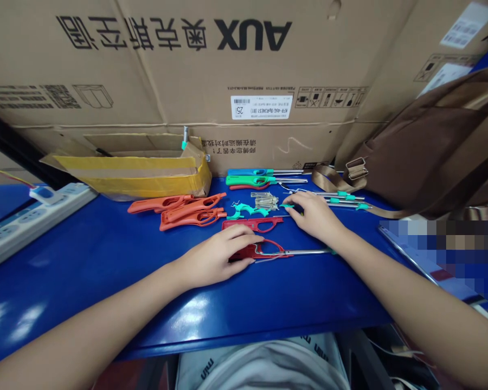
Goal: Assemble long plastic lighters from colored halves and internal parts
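My left hand lies over a red lighter casing half on the blue table, with fingers and thumb closed around its handle end. A thin wire runs along this casing, and a metal tube extends from it to the right. My right hand is further back, its fingertips pinched at a small teal plastic piece. Another red casing half lies just beyond my left hand. Several teal trigger-like pieces and a small pile of clear parts sit between the hands.
Orange casings are stacked to the left. Behind lie green and blue lighters, plus metal tubes with teal ends. A yellow-taped carton, power strip, brown bag and large cardboard box surround the table.
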`<state>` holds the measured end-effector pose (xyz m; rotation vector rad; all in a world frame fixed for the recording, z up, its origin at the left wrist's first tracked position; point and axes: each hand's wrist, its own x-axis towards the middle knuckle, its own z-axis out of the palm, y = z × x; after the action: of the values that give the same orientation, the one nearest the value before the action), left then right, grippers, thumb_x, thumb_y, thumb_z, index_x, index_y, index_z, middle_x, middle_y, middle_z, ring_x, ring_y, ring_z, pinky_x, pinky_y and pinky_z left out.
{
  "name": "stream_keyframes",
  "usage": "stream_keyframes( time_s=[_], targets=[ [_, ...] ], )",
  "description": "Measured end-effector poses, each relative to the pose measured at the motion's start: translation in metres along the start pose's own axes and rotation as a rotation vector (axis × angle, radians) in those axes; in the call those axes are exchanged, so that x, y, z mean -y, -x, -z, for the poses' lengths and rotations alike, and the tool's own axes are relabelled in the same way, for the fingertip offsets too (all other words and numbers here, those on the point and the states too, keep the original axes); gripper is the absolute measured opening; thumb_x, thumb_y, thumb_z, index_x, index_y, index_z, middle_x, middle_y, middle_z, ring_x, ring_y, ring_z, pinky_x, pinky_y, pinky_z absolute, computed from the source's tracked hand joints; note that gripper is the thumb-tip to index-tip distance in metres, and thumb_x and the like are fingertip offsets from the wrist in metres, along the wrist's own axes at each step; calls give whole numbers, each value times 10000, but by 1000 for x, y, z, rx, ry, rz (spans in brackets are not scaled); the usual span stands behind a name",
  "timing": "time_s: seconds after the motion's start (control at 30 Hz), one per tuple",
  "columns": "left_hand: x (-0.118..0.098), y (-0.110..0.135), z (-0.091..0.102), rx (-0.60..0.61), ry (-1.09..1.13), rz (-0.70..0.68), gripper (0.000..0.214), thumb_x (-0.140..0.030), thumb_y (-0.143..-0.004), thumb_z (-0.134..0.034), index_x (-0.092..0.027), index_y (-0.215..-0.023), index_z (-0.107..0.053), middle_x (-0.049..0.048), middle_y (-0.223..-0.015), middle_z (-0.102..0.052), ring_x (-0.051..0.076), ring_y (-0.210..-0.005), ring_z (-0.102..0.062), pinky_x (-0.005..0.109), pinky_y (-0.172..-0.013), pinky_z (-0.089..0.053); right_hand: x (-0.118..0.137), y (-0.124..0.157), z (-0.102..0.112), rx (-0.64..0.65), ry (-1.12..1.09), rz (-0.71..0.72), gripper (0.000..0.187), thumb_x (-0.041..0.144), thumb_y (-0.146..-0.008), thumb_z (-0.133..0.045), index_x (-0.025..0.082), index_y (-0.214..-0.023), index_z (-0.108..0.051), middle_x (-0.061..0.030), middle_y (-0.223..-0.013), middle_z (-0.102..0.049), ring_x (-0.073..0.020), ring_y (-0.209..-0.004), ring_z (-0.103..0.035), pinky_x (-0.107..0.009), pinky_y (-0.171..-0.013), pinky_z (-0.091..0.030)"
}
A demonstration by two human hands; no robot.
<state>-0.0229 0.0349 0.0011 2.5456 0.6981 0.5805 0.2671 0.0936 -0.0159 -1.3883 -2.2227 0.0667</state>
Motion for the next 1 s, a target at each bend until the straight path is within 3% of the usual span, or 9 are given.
stream_keyframes(
  time_s=[0.17, 0.27, 0.4, 0.53, 0.6, 0.73, 1.0],
  targets=[
    [4, 2, -1, -7, -37, -16, 429, -217, -955, -634, -221, -1381, -580, 102, -1316, -658, 234, -1215, -620, 408, -1053, -529, 6, -1, 9, -85, -97, -7, 137, 181, -922, -558, 186, -959, -690, -98, -991, -739, -236, -843, -668, -402, -802, -520],
    [2, 1, -2, -106, -40, -1, 400, -265, -953, -648, -206, -1347, -608, 102, -1311, -661, 230, -1213, -622, 394, -1056, -527, 17, 0, 14, -127, -305, -64, 106, 239, -909, -588, 185, -946, -673, -77, -917, -704, -193, -721, -617, -341, -667, -503],
    [-6, -2, -3, -276, -44, 98, 320, -249, -967, -629, -198, -1282, -654, 88, -1228, -693, 211, -1143, -651, 368, -1028, -531, 40, 7, 15, 14, -731, -144, 194, 347, -867, -683, 185, -956, -627, -46, -858, -663, -173, -723, -638, -312, -639, -536],
    [-9, -4, -5, -328, -23, 132, 272, -297, -983, -636, -188, -1228, -679, 85, -1161, -724, 214, -1078, -674, 365, -984, -538, 65, 17, 16, 199, -942, -114, 215, 356, -864, -722, 185, -944, -620, -22, -827, -661, -139, -715, -654, -279, -668, -557],
    [-10, -4, -6, -332, -5, 120, 201, -310, -993, -625, -180, -1125, -703, 76, -1067, -741, 202, -990, -689, 341, -907, -553, 73, 21, 17, 274, -962, -105, 207, 354, -870, -720, 187, -955, -633, -6, -786, -653, -120, -666, -627, -251, -616, -541],
    [-9, -3, -7, -339, 3, 82, 130, -289, -987, -635, -178, -957, -696, 29, -861, -714, 160, -798, -664, 284, -756, -530, 77, 24, 15, 292, -937, -57, 154, 311, -868, -717, 189, -935, -650, 9, -778, -647, -94, -631, -600, -216, -582, -523],
    [-7, -5, -6, -329, -37, 78, 190, -277, -1014, -577, -182, -915, -708, 30, -803, -700, 159, -755, -633, 286, -740, -501, 75, 25, 12, 245, -768, 58, 118, 300, -908, -680, 193, -956, -683, -11, -819, -704, -115, -673, -641, -240, -628, -544]
  ],
)
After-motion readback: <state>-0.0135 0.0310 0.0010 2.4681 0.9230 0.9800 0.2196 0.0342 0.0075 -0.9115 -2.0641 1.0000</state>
